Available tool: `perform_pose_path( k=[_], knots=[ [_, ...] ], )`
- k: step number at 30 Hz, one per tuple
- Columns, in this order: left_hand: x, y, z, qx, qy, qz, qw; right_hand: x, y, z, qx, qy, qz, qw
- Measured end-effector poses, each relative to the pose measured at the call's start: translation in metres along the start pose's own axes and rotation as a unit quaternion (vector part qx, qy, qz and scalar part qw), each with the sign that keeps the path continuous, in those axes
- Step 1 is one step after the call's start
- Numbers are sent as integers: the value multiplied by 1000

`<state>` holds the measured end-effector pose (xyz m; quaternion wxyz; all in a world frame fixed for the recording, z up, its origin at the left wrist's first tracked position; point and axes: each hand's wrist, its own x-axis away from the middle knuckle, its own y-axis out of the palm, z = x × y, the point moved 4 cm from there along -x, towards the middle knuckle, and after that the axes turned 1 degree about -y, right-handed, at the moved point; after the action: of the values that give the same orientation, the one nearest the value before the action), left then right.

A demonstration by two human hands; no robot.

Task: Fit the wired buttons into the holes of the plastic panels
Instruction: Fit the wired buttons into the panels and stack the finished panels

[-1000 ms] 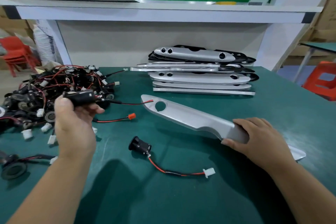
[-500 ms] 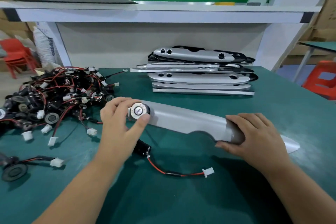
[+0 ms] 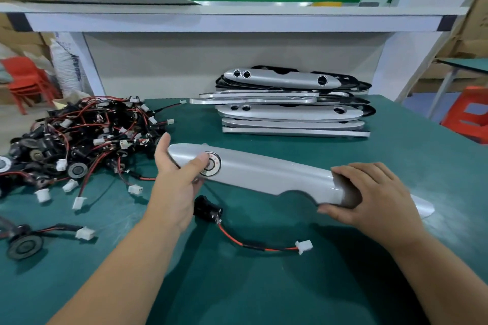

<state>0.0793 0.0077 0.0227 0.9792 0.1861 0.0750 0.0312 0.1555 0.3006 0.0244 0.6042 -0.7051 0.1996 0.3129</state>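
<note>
— Silver plastic panel [image 3: 264, 171], long and curved: where is it?

— Lifted off the green table [image 3: 237, 285]. Right hand [image 3: 369, 198] clasps its near end; left hand [image 3: 177, 179] grips the far end, thumb pressing the round metal-faced button [image 3: 212, 165] into the hole.

— Anything hidden?

— That button's wire. Below the left grip lies a loose black wired button [image 3: 208, 210]; beyond, the tangled button heap [image 3: 79, 137] and stacked panels [image 3: 290, 111].
</note>
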Motion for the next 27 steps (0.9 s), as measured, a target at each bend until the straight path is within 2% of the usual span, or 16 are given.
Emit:
perform_pose_path(
  k=[3,5,9,13,21,27],
  knots=[
    [-1,-1,1,-38,3,-16,999,1,6,-1,-48,33,-108,992],
    [-2,1,0,-37,1,-12,999,0,9,-10,-79,35,-146,985],
    [-3,3,-2,-33,7,-29,999,-16,9,-54,-151,-18,-108,983],
    [4,8,-10,-96,17,-69,993,-37,17,-107,-173,-67,-112,976],
    [6,9,-13,-80,-9,-95,992,-52,26,-130,-183,-44,-114,975],
    [7,6,-14,-175,6,-119,977,-52,24,-126,-195,-44,-152,968]
  ],
)
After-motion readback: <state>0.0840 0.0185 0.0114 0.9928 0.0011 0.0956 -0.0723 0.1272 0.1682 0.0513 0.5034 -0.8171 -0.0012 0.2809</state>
